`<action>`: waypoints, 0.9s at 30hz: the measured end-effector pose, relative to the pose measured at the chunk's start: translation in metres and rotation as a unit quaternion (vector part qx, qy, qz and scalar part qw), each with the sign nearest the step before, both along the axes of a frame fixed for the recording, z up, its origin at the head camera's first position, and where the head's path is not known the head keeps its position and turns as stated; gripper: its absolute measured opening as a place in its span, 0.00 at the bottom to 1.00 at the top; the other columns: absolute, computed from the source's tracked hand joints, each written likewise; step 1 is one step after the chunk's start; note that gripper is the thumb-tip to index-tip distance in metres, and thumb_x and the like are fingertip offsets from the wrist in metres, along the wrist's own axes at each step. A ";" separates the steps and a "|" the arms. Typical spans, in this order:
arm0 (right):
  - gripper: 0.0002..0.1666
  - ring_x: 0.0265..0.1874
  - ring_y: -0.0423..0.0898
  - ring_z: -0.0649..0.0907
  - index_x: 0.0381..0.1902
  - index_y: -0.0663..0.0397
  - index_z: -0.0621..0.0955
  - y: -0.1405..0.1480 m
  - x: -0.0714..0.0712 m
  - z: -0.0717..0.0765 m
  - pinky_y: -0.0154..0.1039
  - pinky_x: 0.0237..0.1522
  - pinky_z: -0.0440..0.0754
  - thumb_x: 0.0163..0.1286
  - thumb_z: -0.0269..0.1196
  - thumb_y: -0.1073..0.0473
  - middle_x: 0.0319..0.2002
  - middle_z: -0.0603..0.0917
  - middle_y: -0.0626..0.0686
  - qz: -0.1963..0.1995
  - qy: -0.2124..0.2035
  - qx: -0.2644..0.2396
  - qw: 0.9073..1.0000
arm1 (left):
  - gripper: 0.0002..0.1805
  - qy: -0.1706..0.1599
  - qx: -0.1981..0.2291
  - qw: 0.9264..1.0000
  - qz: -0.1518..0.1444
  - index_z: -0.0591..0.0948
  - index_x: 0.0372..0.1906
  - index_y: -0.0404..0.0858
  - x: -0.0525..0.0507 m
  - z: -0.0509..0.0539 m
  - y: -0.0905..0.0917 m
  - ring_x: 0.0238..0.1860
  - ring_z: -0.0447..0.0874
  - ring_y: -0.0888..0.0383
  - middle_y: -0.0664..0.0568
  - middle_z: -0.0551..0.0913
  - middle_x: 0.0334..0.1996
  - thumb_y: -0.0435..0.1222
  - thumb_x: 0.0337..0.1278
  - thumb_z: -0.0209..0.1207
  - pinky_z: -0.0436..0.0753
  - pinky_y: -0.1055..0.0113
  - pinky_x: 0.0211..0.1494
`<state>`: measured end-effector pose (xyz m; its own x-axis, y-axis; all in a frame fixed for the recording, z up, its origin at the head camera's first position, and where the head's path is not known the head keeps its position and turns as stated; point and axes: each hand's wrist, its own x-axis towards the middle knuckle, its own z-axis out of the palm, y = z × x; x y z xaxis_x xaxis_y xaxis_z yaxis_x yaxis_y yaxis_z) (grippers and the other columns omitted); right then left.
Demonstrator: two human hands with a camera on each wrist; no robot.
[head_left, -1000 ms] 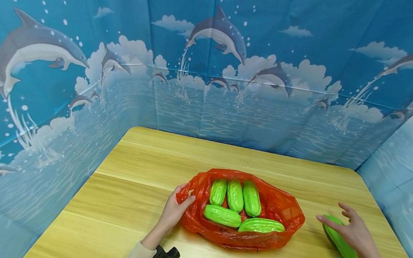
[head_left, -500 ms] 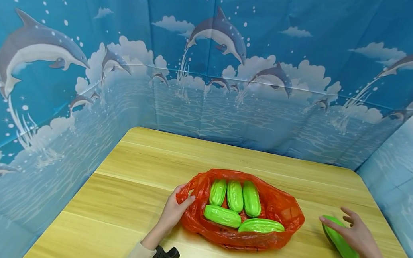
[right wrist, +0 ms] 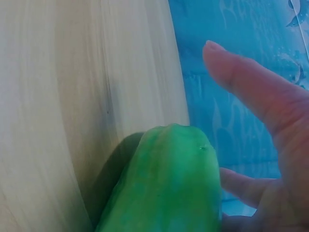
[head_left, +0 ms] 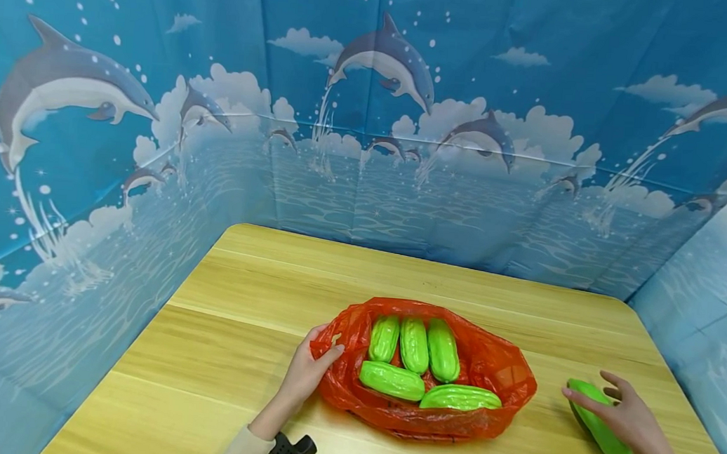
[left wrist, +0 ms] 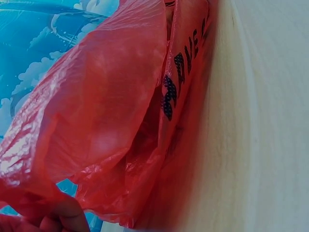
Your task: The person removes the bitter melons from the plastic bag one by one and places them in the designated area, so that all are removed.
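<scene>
A red plastic bag (head_left: 517, 378) lies on the table with its mouth spread wide. Inside are several green bitter melons (head_left: 413, 344), ridged and glossy. My left hand (head_left: 308, 371) pinches the bag's left rim between thumb and fingers; the left wrist view shows black lettering on the bag (left wrist: 111, 96). Off to the right, another bitter melon (head_left: 602, 432) lies on the table, its pointed end toward me. Over it my right hand (head_left: 635, 418) hovers, thumb and fingers spread. In the right wrist view one finger stands clear of that melon (right wrist: 169, 179); contact by the others cannot be told.
The wooden table (head_left: 217, 329) has rounded far corners. A blue curtain (head_left: 314, 202) with printed dolphins hangs behind it and along both sides. Black wrist mounts (head_left: 294, 451) sit on both wrists.
My right hand has moved slightly right and toward me, coming closer over the loose bitter melon. The left hand and the bag stay where they were.
</scene>
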<state>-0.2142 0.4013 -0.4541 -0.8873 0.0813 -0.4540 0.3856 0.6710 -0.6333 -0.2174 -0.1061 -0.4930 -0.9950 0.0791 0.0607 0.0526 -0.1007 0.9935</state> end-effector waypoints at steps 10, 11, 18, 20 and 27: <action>0.64 0.59 0.78 0.53 0.69 0.74 0.33 -0.001 0.001 -0.004 0.63 0.50 0.69 0.65 0.56 0.35 0.63 0.41 0.84 -0.004 -0.003 -0.004 1.000 | 0.28 0.001 0.002 1.000 -0.003 0.66 0.63 0.31 0.000 -0.001 0.000 0.55 0.74 0.46 0.38 0.73 0.57 0.37 0.62 0.59 0.76 0.60 0.56; 0.64 0.59 0.78 0.53 0.69 0.73 0.33 0.000 0.001 -0.004 0.63 0.50 0.69 0.65 0.57 0.35 0.63 0.41 0.84 -0.005 -0.003 -0.004 1.000 | 0.27 0.001 0.002 1.000 -0.003 0.65 0.63 0.30 0.001 0.003 0.000 0.55 0.74 0.45 0.37 0.73 0.57 0.36 0.62 0.59 0.76 0.59 0.56; 0.65 0.60 0.78 0.51 0.69 0.74 0.34 0.002 0.002 -0.008 0.65 0.52 0.67 0.64 0.58 0.35 0.64 0.39 0.83 -0.006 -0.001 -0.002 1.000 | 0.28 -0.003 -0.002 1.000 -0.003 0.66 0.63 0.32 0.001 0.001 0.000 0.55 0.74 0.47 0.40 0.73 0.57 0.37 0.62 0.60 0.76 0.59 0.56; 0.65 0.60 0.78 0.50 0.69 0.74 0.34 0.003 0.003 -0.009 0.65 0.53 0.66 0.64 0.58 0.34 0.63 0.39 0.84 -0.007 -0.003 0.000 1.000 | 0.28 -0.004 -0.003 1.000 -0.003 0.66 0.63 0.33 0.000 0.000 0.001 0.55 0.75 0.47 0.41 0.74 0.57 0.37 0.62 0.60 0.76 0.60 0.55; 0.65 0.60 0.78 0.51 0.69 0.75 0.35 0.004 0.005 -0.009 0.66 0.53 0.65 0.64 0.58 0.35 0.63 0.39 0.83 -0.002 -0.006 0.001 1.000 | 0.28 0.000 -0.004 1.000 -0.004 0.66 0.63 0.32 0.000 -0.001 0.001 0.55 0.74 0.47 0.40 0.73 0.57 0.37 0.62 0.59 0.76 0.59 0.56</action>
